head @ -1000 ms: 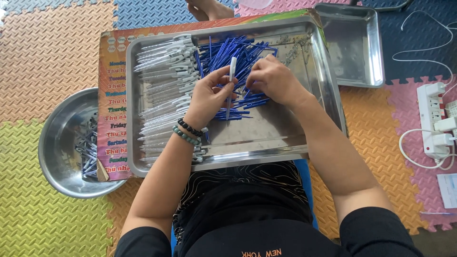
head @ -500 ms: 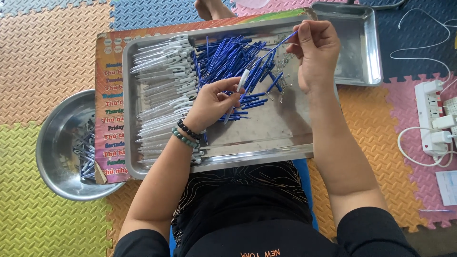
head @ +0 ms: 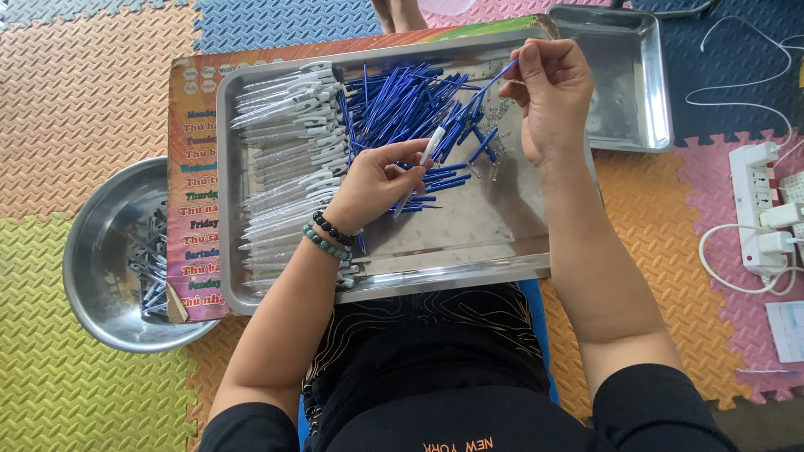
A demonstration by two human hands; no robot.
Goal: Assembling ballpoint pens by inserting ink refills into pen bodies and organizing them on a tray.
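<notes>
Head view: A person seated on a floor of coloured foam mats [head: 92,84] works over a large steel tray [head: 469,243] resting across the lap. The left hand [head: 377,180] is clenched around a white pen barrel [head: 423,163], held slanted just above a heap of blue refills [head: 402,105] in the middle of the tray. The right hand [head: 548,92] is raised over the tray's far right corner, its fingers [head: 523,63] pinching a single blue refill [head: 494,84] by one end, the rest slanting down toward the heap. A row of white pen barrels [head: 285,167] lies stacked along the tray's left side. A few small metal springs [head: 500,138] lie on the tray floor below the right hand. A round steel bowl [head: 100,251] with some pen parts sits on the floor to the left, and a smaller empty tray [head: 620,84] lies beyond the right hand.

The refill is thin and gripped only at its tip; a loosened pinch could drop it back among the others. The springs look small enough to scatter or be lost if the tray, perched on the lap, tips.
</notes>
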